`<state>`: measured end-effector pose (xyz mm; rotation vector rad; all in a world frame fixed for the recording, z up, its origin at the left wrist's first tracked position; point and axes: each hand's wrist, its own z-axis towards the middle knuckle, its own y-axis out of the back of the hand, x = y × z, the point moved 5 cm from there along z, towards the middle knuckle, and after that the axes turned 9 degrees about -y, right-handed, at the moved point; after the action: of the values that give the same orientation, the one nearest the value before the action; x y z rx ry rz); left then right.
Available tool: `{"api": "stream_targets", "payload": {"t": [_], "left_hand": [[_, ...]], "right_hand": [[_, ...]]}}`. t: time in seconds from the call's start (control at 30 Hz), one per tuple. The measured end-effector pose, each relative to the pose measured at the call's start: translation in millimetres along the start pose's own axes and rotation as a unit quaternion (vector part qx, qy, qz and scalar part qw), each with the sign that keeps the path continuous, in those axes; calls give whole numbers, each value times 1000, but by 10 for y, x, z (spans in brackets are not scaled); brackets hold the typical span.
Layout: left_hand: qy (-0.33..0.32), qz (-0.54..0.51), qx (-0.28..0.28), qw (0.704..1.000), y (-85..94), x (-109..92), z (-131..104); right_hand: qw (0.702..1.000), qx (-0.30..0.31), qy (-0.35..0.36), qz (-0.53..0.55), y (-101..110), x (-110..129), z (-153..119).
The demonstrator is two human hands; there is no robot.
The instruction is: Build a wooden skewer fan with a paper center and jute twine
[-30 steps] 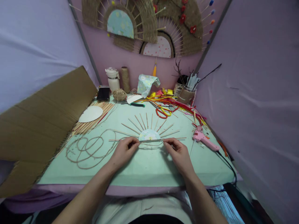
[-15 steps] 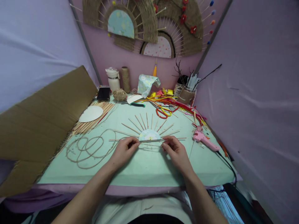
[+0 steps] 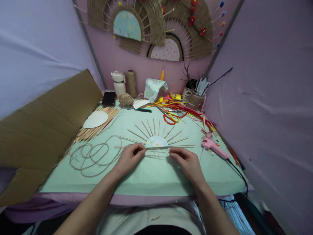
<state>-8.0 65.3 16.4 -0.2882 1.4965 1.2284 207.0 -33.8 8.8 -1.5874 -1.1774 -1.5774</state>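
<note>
A half-circle covered in light blue flowered fabric lies flat on the table, with several thin wooden sticks fanning out from it like rays. At its left corner my left hand is closed, thumb and forefinger pinching twine. Just beyond the right corner, the fingertips of my right hand are pressed together on the same twine, which runs between the hands below the straight edge. Loose loops of this twine spread on the cloth left of my left hand.
A pink glue gun with its cord lies at the right. Behind are red-handled scissors, pliers, a twine ball and coloured pipe cleaners. A large cardboard sheet leans at the left beside bundled sticks.
My right hand has shifted slightly right, its fingers straighter, still at the twine. The left hand stays almost in place.
</note>
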Motion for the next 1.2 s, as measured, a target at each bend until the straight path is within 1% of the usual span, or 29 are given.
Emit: {"api": "stream_targets", "payload": {"t": [0.23, 0.37, 0.53, 0.67, 0.83, 0.97, 1.07, 1.2], "left_hand": [[-24, 27, -1, 999, -11, 1, 10], [-70, 78, -5, 994, -27, -24, 10], [-127, 155, -19, 980, -66, -59, -8], [-159, 217, -32, 963, -104, -94, -21], [-164, 274, -57, 946, -125, -117, -26], [-170, 294, -68, 938, -142, -151, -24], [-173, 308, -87, 931, -145, -173, -25], [-165, 319, -112, 927, -143, -158, -25]], "right_hand": [[995, -28, 54, -76, -15, -14, 18], [985, -44, 99, -132, -40, -5, 19], [964, -57, 154, -210, -97, 22, 14], [947, -77, 173, -261, -139, 34, 29], [932, -93, 185, -297, -191, 41, 54], [925, -122, 187, -307, -191, 31, 70], [918, -142, 190, -318, -189, 29, 80], [915, -155, 173, -330, -194, 39, 86]]}}
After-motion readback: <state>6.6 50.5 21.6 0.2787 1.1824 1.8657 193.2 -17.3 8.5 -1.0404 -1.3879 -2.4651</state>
